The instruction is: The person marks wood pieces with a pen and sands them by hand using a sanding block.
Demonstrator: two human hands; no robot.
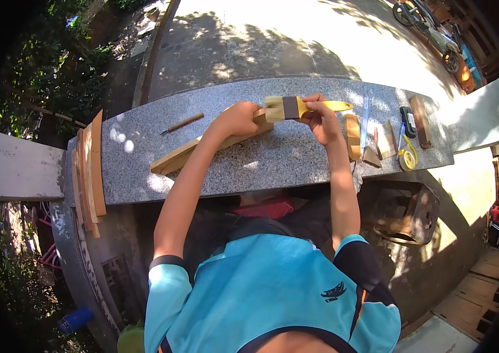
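Observation:
My left hand [241, 120] is closed around the far end of a wooden board [181, 157], which slants across the granite tabletop [137, 132]. In my right hand [322, 120] is a flat paintbrush [292, 108] with a yellow handle and pale bristles. The handle points right, and the bristles overlap the board's end beside my left fingers in this view. A thin tool with a wooden handle [184, 123] lies behind the board, to the left of my left hand. Just right of my right hand rests a small wooden block [352, 136].
Several curved wooden strips [91, 170] lean over the left end of the table. At the right lie a clear ruler [365, 120], a yellow tape measure [407, 159], a dark wooden bar [420, 120] and small wood pieces. A stool [405, 215] stands below the right front edge.

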